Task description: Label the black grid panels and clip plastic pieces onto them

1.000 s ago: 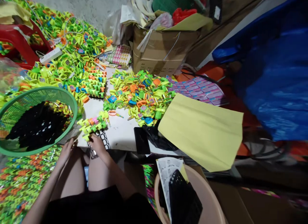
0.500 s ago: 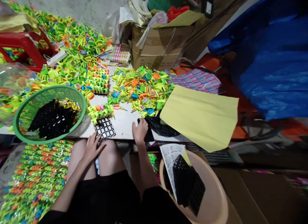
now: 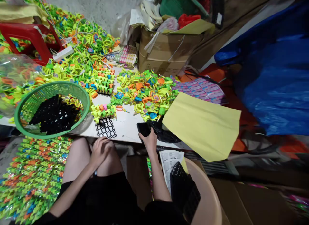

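My right hand is at the table's front edge, its thumb and fingers around the near end of a flat black slab that looks like a smartphone. My left hand rests on my knee with its fingers loosely bent and nothing visible in it. Just beyond it lies a black plastic grid, its near edge close to my fingertips. Yellow, green and orange plastic toy watches stand in a row at the grid's far end. A crumpled black plastic bag lies right of the phone.
A heap of loose toy watches covers the table's middle. A green basket with black grids stands left. Yellow paper overhangs the front right edge. Below it sits a peach tub. A cardboard box stands at the back.
My right hand has shifted to the phone's near end, and the phone has turned and lies farther left. My left hand has drawn back from the grid onto my knee, its fingers less spread.
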`<state>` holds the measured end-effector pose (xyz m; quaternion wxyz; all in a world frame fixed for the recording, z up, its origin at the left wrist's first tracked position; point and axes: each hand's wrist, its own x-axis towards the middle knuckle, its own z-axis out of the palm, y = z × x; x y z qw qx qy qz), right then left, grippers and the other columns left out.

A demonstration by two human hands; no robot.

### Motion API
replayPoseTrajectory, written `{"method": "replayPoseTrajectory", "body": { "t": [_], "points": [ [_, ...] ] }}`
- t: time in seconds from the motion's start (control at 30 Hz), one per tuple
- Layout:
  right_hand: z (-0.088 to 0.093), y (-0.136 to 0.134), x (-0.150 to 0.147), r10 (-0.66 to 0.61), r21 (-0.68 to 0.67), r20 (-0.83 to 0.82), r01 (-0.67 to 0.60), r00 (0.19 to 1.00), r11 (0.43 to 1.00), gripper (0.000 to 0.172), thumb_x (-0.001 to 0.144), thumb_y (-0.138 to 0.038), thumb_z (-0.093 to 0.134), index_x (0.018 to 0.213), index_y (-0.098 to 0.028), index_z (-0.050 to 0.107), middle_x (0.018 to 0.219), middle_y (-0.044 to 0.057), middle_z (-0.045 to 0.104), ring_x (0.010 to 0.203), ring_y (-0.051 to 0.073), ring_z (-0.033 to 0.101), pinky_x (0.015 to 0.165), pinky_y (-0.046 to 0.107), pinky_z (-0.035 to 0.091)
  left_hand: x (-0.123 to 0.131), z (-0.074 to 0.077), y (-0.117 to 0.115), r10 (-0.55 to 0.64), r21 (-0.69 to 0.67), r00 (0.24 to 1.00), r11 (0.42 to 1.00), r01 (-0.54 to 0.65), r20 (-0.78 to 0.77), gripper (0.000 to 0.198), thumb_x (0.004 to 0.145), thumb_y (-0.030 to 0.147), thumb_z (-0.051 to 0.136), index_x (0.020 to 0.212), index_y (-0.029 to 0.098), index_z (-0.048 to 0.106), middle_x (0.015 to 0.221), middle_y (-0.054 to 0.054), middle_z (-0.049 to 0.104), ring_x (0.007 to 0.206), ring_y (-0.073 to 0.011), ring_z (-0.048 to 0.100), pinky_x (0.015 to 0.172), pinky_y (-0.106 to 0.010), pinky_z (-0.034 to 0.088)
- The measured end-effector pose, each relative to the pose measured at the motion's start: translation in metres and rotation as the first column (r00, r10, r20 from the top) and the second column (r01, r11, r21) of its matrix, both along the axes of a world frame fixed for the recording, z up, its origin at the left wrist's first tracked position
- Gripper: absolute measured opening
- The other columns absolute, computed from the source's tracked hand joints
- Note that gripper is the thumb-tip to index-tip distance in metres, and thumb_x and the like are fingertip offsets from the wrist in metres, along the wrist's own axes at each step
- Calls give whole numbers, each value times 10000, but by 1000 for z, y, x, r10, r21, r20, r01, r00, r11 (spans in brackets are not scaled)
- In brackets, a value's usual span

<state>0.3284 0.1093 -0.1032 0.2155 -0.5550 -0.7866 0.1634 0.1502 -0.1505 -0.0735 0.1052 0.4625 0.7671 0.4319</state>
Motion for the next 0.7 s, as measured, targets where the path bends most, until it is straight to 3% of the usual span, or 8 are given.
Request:
{"method": "replayPoseTrajectory", "body": {
  "t": [0.17,0.3,0.4,0.47,0.57,0.63,0.7],
  "points": [
    [5,-15,0,41,-17,-112,-43,993,999,857,705,-524,669,1367,-56,393,1271,247,548,1180,349,495,1004,456,380,41,2,32,-211,112,930,976,185,301,270,907,386,533,1098,212,612,1182,-98,611,1146,-236,551,1020,-440,426],
    [11,-13,4,8,-36,-111,-12,994,999,785,692,-511,677,1297,-57,466,1213,244,583,1153,354,515,1001,476,381,57,-3,43,-332,127,795,942,312,508,301,872,425,581,1071,208,643,1143,-102,638,1118,-247,569,1021,-432,413],
    [18,-17,10,18,-33,-157,-23,987,999,810,704,-546,665,1321,-70,445,1235,235,577,1150,342,523,985,468,403,61,-9,56,-274,119,561,947,297,781,393,850,474,597,1156,228,617,1202,-103,630,1129,-252,568,1013,-416,418],
    [25,-26,11,43,-32,-187,-50,981,998,832,717,-566,652,1357,-90,415,1263,218,567,1153,328,525,983,454,411,63,-10,77,-200,117,316,958,262,927,444,871,519,537,1219,248,585,1297,-99,588,1182,-252,546,1022,-409,415],
    [35,-41,6,64,-50,-191,-75,979,996,847,738,-575,637,1392,-99,386,1304,216,544,1177,324,513,990,440,409,68,-8,121,-198,200,-36,952,233,980,538,923,565,372,1285,207,545,1328,-116,572,1225,-250,532,1048,-429,403],
    [39,-48,3,65,-59,-175,-76,982,995,847,746,-578,630,1394,-90,389,1319,228,531,1194,331,500,996,442,402,74,-6,147,-216,245,-171,953,177,961,584,929,574,340,1309,173,531,1301,-133,593,1209,-250,551,1055,-425,404],
    [41,-52,1,57,-60,-157,-67,986,996,851,751,-581,623,1394,-72,391,1318,240,528,1203,337,492,1006,450,391,81,-3,165,-241,270,-221,956,114,945,605,935,572,330,1336,156,511,1287,-134,606,1200,-242,562,1069,-404,397]
  ]
}}
